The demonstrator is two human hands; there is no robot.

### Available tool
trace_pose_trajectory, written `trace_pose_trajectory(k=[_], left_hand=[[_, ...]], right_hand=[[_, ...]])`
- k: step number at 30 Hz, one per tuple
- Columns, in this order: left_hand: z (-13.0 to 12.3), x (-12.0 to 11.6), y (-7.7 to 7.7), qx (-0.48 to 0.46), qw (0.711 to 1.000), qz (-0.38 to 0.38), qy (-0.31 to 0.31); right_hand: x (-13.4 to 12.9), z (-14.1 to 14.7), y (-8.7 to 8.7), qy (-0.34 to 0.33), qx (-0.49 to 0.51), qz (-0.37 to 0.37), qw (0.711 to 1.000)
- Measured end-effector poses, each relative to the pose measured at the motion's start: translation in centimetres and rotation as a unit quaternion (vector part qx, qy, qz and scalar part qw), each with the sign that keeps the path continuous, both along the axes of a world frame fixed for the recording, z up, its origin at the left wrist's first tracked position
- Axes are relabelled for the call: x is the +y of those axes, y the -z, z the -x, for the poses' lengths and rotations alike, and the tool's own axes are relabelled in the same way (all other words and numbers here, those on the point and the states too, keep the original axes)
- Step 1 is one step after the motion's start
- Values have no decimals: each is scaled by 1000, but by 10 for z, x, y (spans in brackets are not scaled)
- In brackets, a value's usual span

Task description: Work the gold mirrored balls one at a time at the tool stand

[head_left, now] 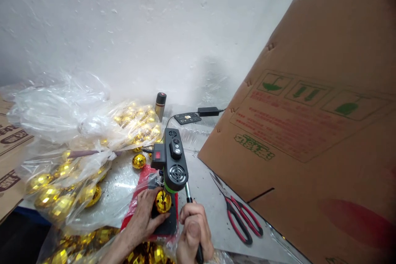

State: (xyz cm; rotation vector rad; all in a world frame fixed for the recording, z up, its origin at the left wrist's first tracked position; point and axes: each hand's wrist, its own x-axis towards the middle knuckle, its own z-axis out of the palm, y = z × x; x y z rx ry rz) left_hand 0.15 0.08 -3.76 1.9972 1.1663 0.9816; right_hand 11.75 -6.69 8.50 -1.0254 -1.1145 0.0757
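Observation:
A gold mirror ball (163, 203) sits under a small black bench drill (175, 161) with a green band near its base. My left hand (147, 210) grips the ball from the left, fingers behind it and thumb in front, against the dark base plate (165, 227). A thin dark bit seems to meet the ball's top, though the contact is too small to judge. My right hand (195, 231) is closed around the black grip of a metal lever (188, 193) that slants down from the drill's right side.
Clear bags of gold mirror balls (58, 198) crowd the left. A loose ball (139, 161) lies behind my left hand. Red-handled scissors (243, 216) rest beside a large leaning carton (293, 123). Farther back are a spray can (160, 106) and a black power adapter (208, 111).

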Motion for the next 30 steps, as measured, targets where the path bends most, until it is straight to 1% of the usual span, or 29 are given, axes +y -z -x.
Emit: trace_pose_trajectory(k=[3,5,8,12,15,17,20,23,26,28,30], left_hand=[[-1,-1,1,-5,1000,5,-6],[-1,-1,2,-8,1000,4,-9],[0,-2,3,-7,1000,7,-11],[1,-2,6,0,1000,12,-1],[0,-2,7,3,1000,26,0],[-3,-3,6,0,999,35,-6],[-5,-3,6,-3,999,43,-13],[-5,-3,5,0,999,48,-5],[-4,-4,0,5,999,53,5],[-5,-5,-4,8,998,57,3],[-6,-5,-8,13,998,60,-2]], right_hand=[[2,5,0,9,17,0,1000],[5,6,1,27,19,-9,999],[10,2,6,61,-14,-39,997],[16,-12,19,40,-78,-76,993],[20,-17,26,50,-86,-91,991],[24,-17,30,63,-91,-112,987],[28,-14,36,64,-85,-133,985],[30,-11,49,62,-77,-146,984],[31,-10,67,43,-66,-132,988],[32,-10,78,30,-65,-136,988],[30,-11,81,24,-73,-143,987]])
